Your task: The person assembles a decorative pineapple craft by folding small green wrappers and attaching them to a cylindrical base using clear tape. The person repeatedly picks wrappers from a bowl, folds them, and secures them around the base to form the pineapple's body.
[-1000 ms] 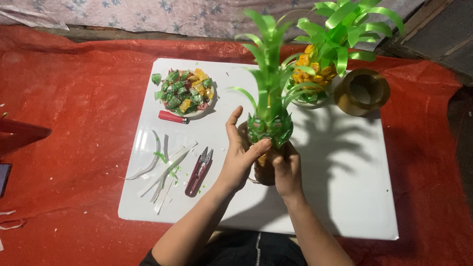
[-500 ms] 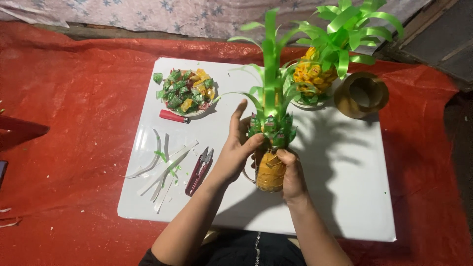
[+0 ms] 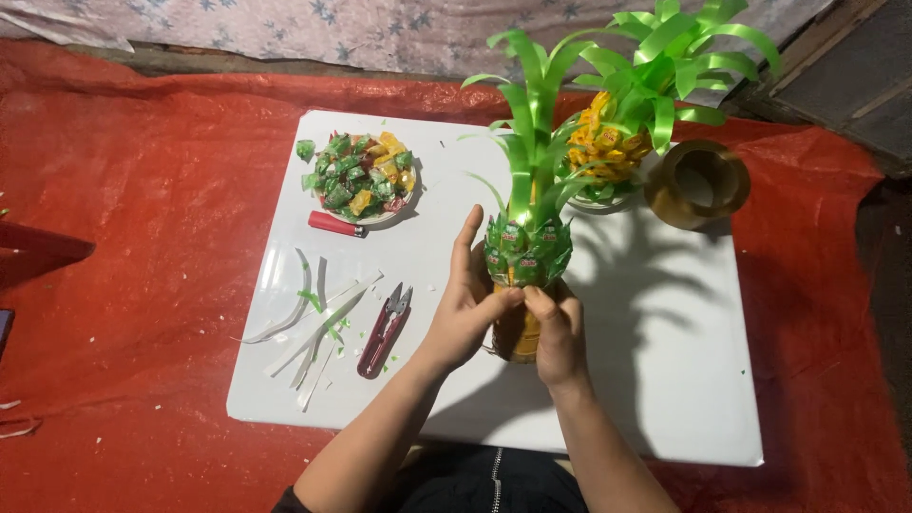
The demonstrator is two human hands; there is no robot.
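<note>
Two hands meet at the middle of the white worktop, both on the same craft piece. I see my left hand wrapped against the left side of a pineapple-shaped ornament, thumb pressed to the green wrapped band at its top while the fingers stretch upward beside it. My right hand is closed around the lower, yellow-brown body from the right, its fingertips meeting the left thumb just under the green band. The ornament stands upright near the worktop's centre, with long green ribbon leaves rising and curling from its crown.

Behind it, toward the far right, a second pineapple ornament with a yellow body and the same kind of green leaves stands upright, just beside a roll of brown tape. On the far left part of the worktop sits a plate of green and yellow wrapped sweets, with a red lighter lying touching its near edge. Nearer to me, left of my hands, lie pale and green ribbon strips, and small red-handled snips rest just beside them. The worktop lies on a red sheet, with a patterned cloth along the far edge.
</note>
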